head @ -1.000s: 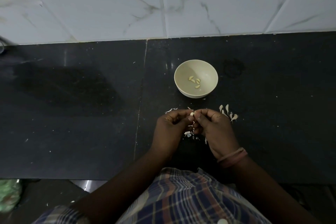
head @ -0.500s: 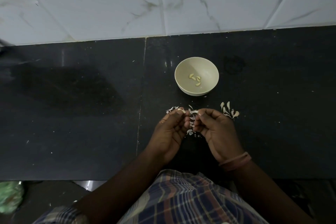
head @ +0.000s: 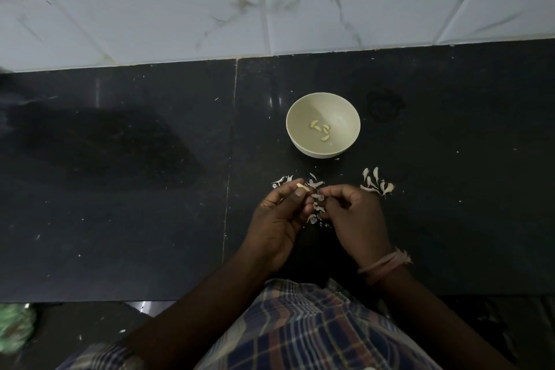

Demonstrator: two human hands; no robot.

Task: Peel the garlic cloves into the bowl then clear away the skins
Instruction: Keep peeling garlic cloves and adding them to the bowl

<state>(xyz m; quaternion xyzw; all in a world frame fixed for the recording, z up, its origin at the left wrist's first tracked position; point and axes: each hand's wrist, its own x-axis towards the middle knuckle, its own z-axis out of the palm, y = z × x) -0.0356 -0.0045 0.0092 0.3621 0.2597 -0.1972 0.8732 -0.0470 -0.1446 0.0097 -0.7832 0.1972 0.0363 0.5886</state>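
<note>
Near the centre of the frame, the left hand (head: 277, 213) pinches a garlic clove (head: 302, 187) between curled thumb and fingertips, beside the right hand (head: 353, 213), fingers curled, perhaps on a scrap of skin, above scattered skins (head: 315, 207), with the bowl (head: 322, 128) just above them.

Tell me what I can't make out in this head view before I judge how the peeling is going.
- Left hand pinches a clove; fingertips cover most of it, so leftover skin is unclear.
- Right hand: curled fingers hide whatever they hold.
- Skins between the hands: partly covered.
- Green object: cut off by the left edge, blurred.
</note>
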